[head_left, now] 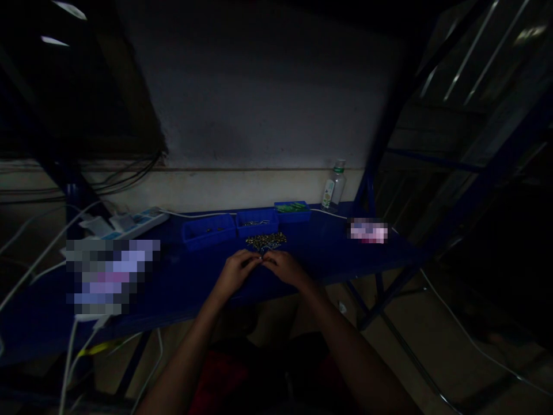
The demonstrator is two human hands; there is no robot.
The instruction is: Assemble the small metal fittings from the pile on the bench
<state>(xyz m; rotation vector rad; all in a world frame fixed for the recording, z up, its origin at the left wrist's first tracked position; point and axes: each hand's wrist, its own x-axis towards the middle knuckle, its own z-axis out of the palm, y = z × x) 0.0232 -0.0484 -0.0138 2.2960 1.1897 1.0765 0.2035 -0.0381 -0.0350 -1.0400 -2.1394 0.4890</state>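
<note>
My left hand (239, 270) and my right hand (281, 266) meet fingertip to fingertip over the blue table (181, 285). Both are closed in a pinch, with something small between them that is too dark to name. Just beyond the fingers lies a pile of small brassy metal pieces (265, 238), with some silvery pieces (271, 246) at its near side. Behind the pile stand a blue bin (258, 229) with a few thin metal parts, a longer blue bin (209, 235) to its left, and a blue bin (292, 217) of green pieces to its right.
A clear bottle (334, 187) stands at the back right by the wall. A power strip (142, 222) with plugs and white cables lies at the back left. Two blurred-out items, one left (114, 276) and one right (368, 230), lie on the table. Blue frame posts rise at both sides.
</note>
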